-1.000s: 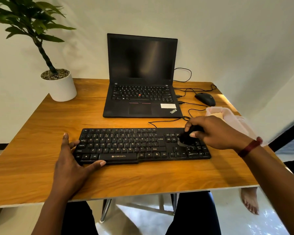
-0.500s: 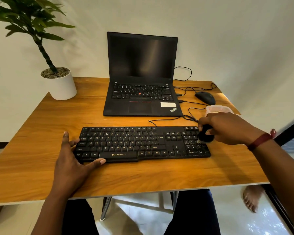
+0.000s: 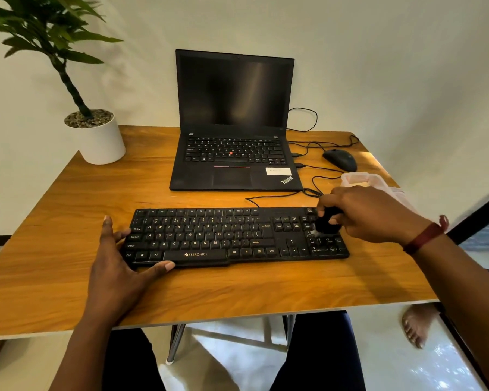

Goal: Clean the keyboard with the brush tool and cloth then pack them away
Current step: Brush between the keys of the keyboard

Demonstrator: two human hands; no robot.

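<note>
Your right hand (image 3: pixel 370 213) grips the brush tool (image 3: pixel 326 222) on the keyboard (image 3: pixel 209 235); your left hand (image 3: pixel 119 266) steadies it, fingers splayed. Wiping and packing likely remain.

The scene is lit brightly and evenly by daylight, seemingly admitted from the right. A pale sunlit strip is laid along the far right edge of the desk (image 3: pixel 266 283), and speckled glare is thrown off the floor (image 3: pixel 449 362) at lower right. Soft shadows are cast by the plant (image 3: pixel 48 38) on the wall (image 3: pixel 378 66) and beneath the right hand (image 3: pixel 370 213). A faint streak is reflected in the laptop screen (image 3: pixel 235 91). The keyboard (image 3: pixel 232 235) legends are rendered sharply; straight lines are bowed towards the edges.
</note>
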